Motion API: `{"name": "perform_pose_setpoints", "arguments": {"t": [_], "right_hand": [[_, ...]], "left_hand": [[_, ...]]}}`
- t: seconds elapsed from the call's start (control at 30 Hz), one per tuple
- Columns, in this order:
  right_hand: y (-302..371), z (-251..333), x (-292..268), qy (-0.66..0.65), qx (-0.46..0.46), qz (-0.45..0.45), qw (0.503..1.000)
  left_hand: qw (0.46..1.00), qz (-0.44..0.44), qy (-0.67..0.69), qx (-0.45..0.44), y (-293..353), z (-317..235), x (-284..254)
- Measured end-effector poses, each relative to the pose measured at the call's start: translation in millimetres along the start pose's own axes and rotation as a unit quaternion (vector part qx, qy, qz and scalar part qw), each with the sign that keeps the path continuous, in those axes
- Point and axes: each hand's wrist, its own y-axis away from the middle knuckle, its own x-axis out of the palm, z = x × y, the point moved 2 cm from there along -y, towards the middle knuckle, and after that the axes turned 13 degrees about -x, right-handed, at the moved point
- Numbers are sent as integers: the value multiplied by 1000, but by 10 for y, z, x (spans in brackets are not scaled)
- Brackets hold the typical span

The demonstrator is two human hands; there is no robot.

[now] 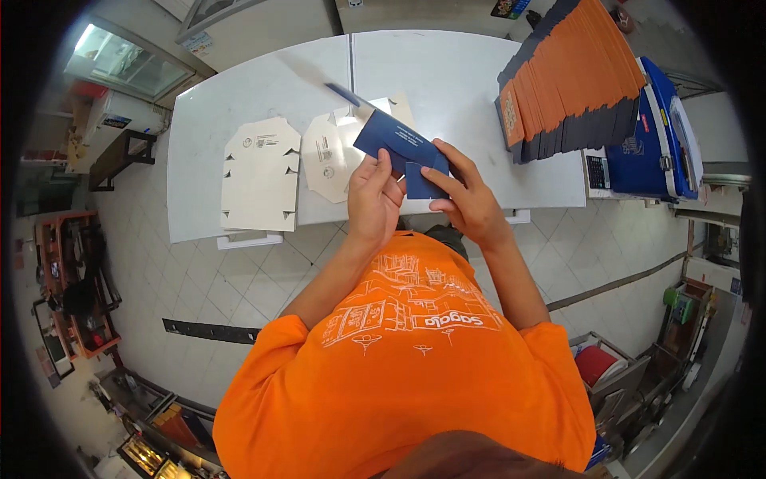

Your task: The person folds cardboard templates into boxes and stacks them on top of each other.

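Note:
Above the near edge of the white table, both my hands hold a dark blue printed card carton (391, 137), partly folded, with flaps standing out from it. My left hand (373, 198) grips its lower left side, the thumb lying on the blue face. The fingers of my right hand (472, 193) press on a smaller blue flap at the carton's right. Beneath the carton, a cream die-cut card blank (329, 152) lies flat on the table. Further left is a stack of similar cream blanks (262, 177) with notched sides. My fingers hide part of the carton.
The white table (431, 68) spreads out in front of me. At its right stands a tall stack of orange and dark card pieces (570, 80), beside a blue file case (658, 136) and a calculator (597, 172). A bench (124, 156) stands to the left.

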Motion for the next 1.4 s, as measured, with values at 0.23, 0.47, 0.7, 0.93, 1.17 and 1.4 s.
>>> {"name": "perform_pose_setpoints", "arguments": {"t": [0.23, 0.47, 0.7, 0.93, 1.17, 1.4], "right_hand": [[35, 60, 209, 54, 10, -138, 989], [-24, 233, 501, 45, 89, -280, 955], [388, 101, 572, -306, 333, -291, 843], [287, 184, 357, -272, 91, 199, 937], [208, 220, 223, -64, 137, 117, 982], [136, 340, 177, -41, 83, 216, 972]], "left_hand": [[999, -17, 37, 20, 189, 167, 265], [999, -4, 24, 38, 192, 269, -37], [925, -7, -347, -156, 372, -91, -465], [859, 114, -295, -404, 673, 186, -676], [887, 129, -213, -390, 659, 112, -513], [908, 64, -285, -301, 515, 94, -443]]}}
